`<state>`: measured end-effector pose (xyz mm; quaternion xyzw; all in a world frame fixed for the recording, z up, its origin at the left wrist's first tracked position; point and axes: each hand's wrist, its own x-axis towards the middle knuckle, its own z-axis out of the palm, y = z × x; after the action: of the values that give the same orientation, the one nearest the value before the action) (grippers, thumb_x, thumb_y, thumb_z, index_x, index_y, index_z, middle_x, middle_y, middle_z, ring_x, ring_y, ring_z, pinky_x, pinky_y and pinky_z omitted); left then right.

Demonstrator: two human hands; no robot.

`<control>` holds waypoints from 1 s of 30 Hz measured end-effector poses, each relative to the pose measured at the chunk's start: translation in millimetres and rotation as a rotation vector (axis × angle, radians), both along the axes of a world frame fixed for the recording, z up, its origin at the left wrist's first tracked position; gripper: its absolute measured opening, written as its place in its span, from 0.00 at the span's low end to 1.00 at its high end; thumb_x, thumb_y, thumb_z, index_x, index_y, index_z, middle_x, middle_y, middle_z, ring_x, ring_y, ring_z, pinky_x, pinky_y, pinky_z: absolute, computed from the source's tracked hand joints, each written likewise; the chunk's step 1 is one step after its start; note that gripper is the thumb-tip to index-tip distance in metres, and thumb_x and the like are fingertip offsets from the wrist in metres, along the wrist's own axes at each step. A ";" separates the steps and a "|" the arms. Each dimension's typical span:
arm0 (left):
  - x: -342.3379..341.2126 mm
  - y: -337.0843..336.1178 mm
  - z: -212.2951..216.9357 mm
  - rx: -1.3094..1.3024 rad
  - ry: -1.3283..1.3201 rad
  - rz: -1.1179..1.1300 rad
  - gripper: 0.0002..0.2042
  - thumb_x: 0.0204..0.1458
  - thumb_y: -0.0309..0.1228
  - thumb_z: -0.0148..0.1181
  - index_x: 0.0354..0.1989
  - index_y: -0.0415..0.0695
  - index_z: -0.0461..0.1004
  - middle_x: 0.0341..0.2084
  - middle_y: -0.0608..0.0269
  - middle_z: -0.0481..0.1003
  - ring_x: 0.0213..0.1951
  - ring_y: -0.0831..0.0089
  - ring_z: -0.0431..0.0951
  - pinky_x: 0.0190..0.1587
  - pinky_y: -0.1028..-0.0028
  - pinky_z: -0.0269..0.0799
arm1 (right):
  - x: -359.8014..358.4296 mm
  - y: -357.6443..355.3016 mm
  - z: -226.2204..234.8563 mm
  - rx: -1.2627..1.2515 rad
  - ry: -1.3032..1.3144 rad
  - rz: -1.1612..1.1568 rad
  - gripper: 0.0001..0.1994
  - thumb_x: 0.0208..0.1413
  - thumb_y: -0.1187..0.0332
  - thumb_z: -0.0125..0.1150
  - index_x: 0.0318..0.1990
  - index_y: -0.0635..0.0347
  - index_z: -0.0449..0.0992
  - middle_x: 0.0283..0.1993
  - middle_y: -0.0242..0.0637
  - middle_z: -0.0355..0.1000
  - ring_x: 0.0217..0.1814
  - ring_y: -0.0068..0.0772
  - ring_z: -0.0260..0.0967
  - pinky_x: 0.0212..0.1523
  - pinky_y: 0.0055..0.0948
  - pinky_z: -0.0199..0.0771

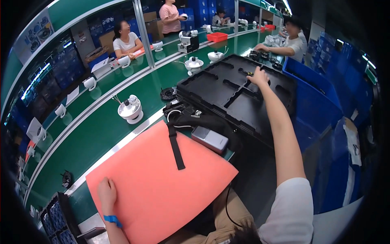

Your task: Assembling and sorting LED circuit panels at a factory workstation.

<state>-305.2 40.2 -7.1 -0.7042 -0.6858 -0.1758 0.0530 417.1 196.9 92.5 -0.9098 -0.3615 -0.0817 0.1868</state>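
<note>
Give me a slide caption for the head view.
Left hand on a pink sheet, right hand extended over a black tray.

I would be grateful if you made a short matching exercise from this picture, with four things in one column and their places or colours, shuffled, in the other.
Things:
1. left hand
2. right hand
3. wristband
4. grey device

Places or colours:
A. over the black tray
B. by the far right edge of the pink sheet
C. resting on the pink sheet's left part
D. blue

Pairs: 1-C, 2-A, 3-D, 4-B
</note>
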 end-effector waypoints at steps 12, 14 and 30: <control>124.1 -77.8 85.6 -0.125 -0.491 -0.301 0.05 0.57 0.25 0.48 0.31 0.37 0.68 0.23 0.52 0.69 0.24 0.59 0.71 0.26 0.68 0.64 | -199.4 -106.8 41.8 0.432 0.265 1.447 0.07 0.48 0.68 0.59 0.32 0.60 0.78 0.31 0.41 0.74 0.37 0.38 0.73 0.38 0.33 0.73; 138.6 -96.3 90.9 -0.119 -0.446 -0.471 0.01 0.52 0.21 0.52 0.31 0.37 0.70 0.23 0.53 0.70 0.24 0.62 0.72 0.26 0.70 0.65 | -248.5 -163.9 37.2 0.205 0.354 1.728 0.12 0.52 0.68 0.58 0.43 0.60 0.75 0.38 0.43 0.72 0.40 0.40 0.73 0.39 0.33 0.73; 179.2 -157.4 64.1 -0.044 -0.530 -0.633 0.02 0.48 0.20 0.57 0.29 0.39 0.72 0.21 0.57 0.69 0.22 0.65 0.69 0.24 0.69 0.64 | -232.4 -193.5 28.7 0.479 -0.234 1.483 0.05 0.46 0.70 0.55 0.31 0.57 0.76 0.32 0.40 0.73 0.34 0.38 0.72 0.34 0.34 0.73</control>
<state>-126.0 -117.2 57.0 -0.8117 -0.4290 -0.3438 -0.1973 184.7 3.4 121.2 -0.3515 -0.8640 -0.1066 0.3442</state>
